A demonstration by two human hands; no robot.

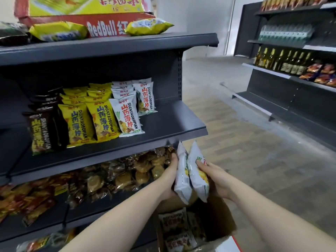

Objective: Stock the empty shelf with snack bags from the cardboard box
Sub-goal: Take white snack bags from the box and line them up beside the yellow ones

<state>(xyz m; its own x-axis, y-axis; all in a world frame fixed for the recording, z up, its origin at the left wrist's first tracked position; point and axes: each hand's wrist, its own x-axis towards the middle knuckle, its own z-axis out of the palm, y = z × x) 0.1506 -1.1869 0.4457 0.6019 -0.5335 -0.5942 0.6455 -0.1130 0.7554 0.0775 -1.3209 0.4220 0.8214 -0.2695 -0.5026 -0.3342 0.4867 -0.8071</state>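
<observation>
While above cardboard box (pixel 214 220), left hand (pixel 170 176), right hand (pixel 216 179) clasp two white snack bags (pixel 190 171) between.

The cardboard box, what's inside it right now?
The cardboard box holds more snack bags with red lettering, lying near its left side. Anything deeper is hidden by shadow and the bags on top.

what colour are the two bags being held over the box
White bags, with yellow chip pictures; head view shows it.

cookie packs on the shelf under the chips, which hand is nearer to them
Left. The left hand is right beside the cookie packs, gripping a white bag; the right hand is farther out on the second bag's outer side.
</observation>
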